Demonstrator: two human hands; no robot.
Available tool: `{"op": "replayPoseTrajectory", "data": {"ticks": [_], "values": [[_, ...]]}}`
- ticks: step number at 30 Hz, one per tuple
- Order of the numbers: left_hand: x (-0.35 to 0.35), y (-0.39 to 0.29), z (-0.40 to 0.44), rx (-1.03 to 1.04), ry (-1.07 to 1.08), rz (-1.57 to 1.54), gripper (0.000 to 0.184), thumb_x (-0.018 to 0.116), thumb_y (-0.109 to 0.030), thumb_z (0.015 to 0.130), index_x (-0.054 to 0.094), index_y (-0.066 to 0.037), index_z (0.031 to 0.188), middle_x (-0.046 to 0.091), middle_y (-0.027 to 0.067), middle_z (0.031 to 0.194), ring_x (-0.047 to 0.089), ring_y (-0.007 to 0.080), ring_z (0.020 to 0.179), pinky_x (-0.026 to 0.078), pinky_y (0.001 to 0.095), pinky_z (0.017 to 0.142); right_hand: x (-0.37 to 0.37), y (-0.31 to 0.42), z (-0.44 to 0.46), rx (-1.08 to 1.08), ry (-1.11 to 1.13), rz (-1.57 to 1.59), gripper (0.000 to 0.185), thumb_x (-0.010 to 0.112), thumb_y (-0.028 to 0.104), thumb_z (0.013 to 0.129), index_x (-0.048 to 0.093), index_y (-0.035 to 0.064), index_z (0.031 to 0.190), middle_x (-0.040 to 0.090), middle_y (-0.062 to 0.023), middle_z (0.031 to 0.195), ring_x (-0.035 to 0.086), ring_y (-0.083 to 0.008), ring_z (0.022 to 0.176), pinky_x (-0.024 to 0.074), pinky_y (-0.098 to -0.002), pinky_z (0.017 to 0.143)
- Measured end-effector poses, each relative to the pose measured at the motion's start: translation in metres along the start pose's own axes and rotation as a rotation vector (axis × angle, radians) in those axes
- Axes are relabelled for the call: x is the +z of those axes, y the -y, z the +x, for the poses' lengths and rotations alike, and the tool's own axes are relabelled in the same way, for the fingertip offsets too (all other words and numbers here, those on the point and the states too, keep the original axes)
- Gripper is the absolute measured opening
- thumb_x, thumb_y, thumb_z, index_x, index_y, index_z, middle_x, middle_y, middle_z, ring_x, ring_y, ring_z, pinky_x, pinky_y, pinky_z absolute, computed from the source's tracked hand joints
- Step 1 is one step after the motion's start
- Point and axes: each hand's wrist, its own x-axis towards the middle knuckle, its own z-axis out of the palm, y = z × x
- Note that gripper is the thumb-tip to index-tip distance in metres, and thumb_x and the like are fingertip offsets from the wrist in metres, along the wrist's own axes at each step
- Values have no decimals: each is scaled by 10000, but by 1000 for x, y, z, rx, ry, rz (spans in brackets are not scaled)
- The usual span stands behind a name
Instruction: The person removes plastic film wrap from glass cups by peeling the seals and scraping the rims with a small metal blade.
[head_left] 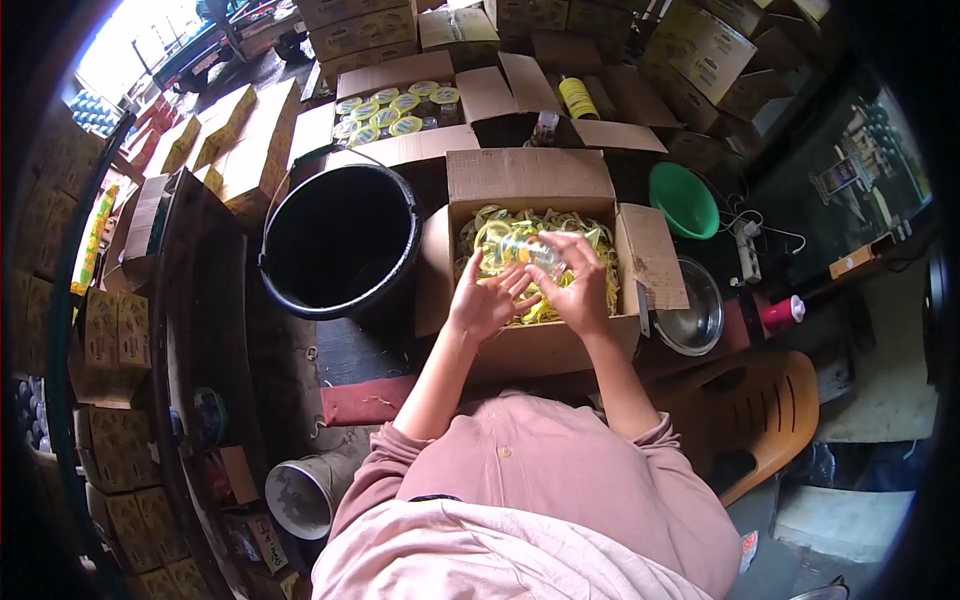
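Observation:
My right hand [575,285] grips a small clear container [538,256] with a yellow label or lid end, tilted on its side. Close beside it, my left hand [487,303] is turned palm up with its fingers spread, just below the container. Both hands are over an open cardboard box [530,176] filled with yellow-green strips or labels [590,237]. Whether the left fingertips touch the container is unclear.
A large black bucket [340,240] stands left of the box. To the right are a green bowl [684,201], a metal bowl [688,308] and a power strip [748,250]. Behind, an open carton holds several lidded cups [405,125]. An orange chair [780,420] is at lower right.

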Motion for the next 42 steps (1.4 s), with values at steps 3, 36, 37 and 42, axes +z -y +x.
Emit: {"op": "replayPoseTrajectory", "data": {"ticks": [3,36,37,42], "values": [[17,-12,-29,2,62,-11,513,393,-497,838,507,-35,1031,537,85,1078,453,221,1079,294,415,959,0,2,12,79,-64,-8,427,694,62,648,550,49,1050,558,-116,959,569,-228,862,484,-309,702],[232,-58,-73,493,1167,109,762,577,-502,745,245,29,1180,175,93,1262,310,271,1098,361,515,857,33,-198,240,69,22,-428,580,690,107,649,449,40,1172,594,-150,981,559,-306,932,447,-373,817],[230,-63,-71,516,1149,116,762,580,-501,743,248,28,1179,174,94,1266,310,269,1099,357,512,866,41,-209,239,85,65,-445,592,692,108,644,444,40,1177,593,-152,982,558,-308,934,447,-374,816],[214,-99,-67,795,947,139,757,593,-498,734,264,23,1176,171,101,1283,310,262,1105,334,495,913,77,-260,213,119,252,-480,626,693,96,623,440,45,1193,566,-162,1039,540,-319,967,435,-377,834]]}}
